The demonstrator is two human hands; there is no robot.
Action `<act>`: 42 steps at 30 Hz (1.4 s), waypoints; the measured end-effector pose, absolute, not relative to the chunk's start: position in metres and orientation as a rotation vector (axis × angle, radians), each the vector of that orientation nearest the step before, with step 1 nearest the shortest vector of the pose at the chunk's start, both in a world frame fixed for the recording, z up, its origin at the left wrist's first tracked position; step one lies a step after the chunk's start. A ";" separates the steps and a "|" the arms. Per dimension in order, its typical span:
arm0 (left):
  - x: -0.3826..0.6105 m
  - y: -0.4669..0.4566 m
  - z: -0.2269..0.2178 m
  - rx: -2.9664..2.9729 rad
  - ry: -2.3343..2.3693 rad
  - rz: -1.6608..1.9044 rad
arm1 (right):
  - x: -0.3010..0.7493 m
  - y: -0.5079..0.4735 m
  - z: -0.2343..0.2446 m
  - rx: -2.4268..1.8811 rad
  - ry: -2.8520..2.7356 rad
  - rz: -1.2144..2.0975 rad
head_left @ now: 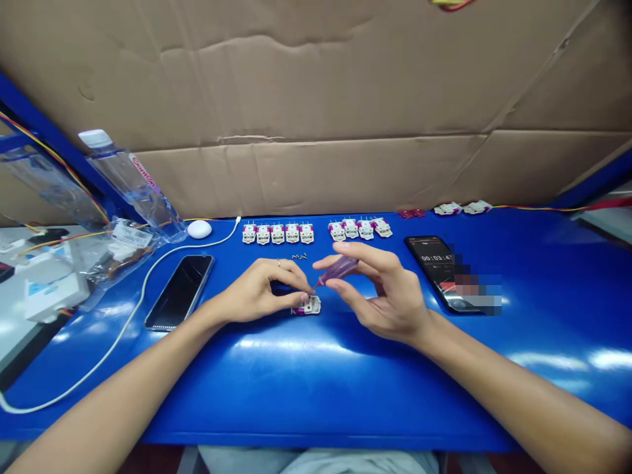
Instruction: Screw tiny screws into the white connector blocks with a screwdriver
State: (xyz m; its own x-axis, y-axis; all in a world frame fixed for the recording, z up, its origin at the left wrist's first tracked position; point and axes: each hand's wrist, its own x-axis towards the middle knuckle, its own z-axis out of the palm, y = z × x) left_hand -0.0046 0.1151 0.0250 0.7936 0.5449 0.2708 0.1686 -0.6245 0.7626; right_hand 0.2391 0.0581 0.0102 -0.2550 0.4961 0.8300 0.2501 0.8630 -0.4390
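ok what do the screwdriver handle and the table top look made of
The screwdriver handle looks like translucent purple plastic, glossy, with light showing through it. The table top looks like glossy blue paint or laminate, going by the bright glare patches; what lies beneath can't be told.

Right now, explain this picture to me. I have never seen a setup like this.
This picture comes from a camera worn on a person's head, looking forward and down at their two bare hands. The left hand holds a small white-and-pink part on a blue table. The right hand holds a small screwdriver with a purple handle, its tip close to that part. Farther along the table stand two rows of similar parts, with a few tiny screws just in front. A dark phone lies to the left, and a phone showing a timer lies to the right. Brown cardboard stands behind the table.
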 end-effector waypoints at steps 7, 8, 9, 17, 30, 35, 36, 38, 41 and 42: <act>0.001 0.110 0.026 2.150 0.517 0.550 | 0.239 0.056 0.010 -0.582 -1.943 0.199; 0.001 0.110 0.026 2.145 0.521 0.545 | 0.239 0.056 0.010 -0.577 -1.950 0.187; 0.001 0.109 0.026 2.142 0.522 0.540 | 0.238 0.055 0.010 -0.577 -1.956 0.175; 0.002 0.109 0.025 2.121 0.539 0.516 | 0.237 0.056 0.010 -0.599 -2.025 0.149; -0.006 0.114 0.027 2.304 0.589 0.449 | 0.234 0.053 0.015 -0.589 -2.030 -0.011; -0.009 0.116 0.025 2.406 0.555 0.427 | 0.233 0.055 0.018 -0.587 -2.048 0.032; -0.010 0.116 0.025 2.459 0.565 0.413 | 0.233 0.055 0.019 -0.593 -2.036 0.036; -0.012 0.116 0.025 2.599 0.609 0.385 | 0.232 0.056 0.019 -0.608 -2.010 0.035; -0.014 0.115 0.025 2.762 0.611 0.370 | 0.232 0.055 0.017 -0.608 -2.018 0.047; -0.014 0.115 0.024 2.787 0.584 0.375 | 0.232 0.055 0.016 -0.606 -2.033 0.060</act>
State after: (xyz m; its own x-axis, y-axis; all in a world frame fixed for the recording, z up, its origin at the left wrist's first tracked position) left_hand -0.0142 0.1154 0.0244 0.8853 0.4224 0.1945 0.3529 -0.8826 0.3106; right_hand 0.2316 0.0549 0.0161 -0.4000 0.4411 0.8034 0.3931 0.8744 -0.2844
